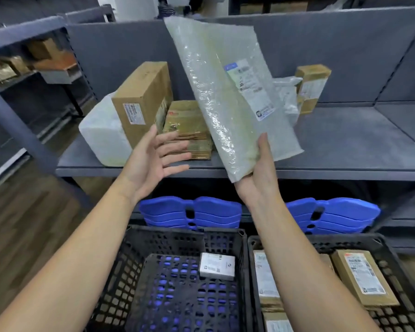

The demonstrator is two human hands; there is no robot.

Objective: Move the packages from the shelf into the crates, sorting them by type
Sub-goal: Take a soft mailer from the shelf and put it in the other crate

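Before a grey shelf point(345, 140), right hand point(259, 180) fingers grip a bubble mailer point(216, 68), label point(249, 89) illegible; left hand point(153, 161) fingers spread wide.

Even, dimmish indoor light; glare on bubble mailer point(216, 97) (slight motion blur); wide-angle bend at edges, bg soft.

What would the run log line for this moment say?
right hand: grips bubble mailer, tilted, before shelf | left hand: open, empty | left crate: one white box | right crate: brown boxes
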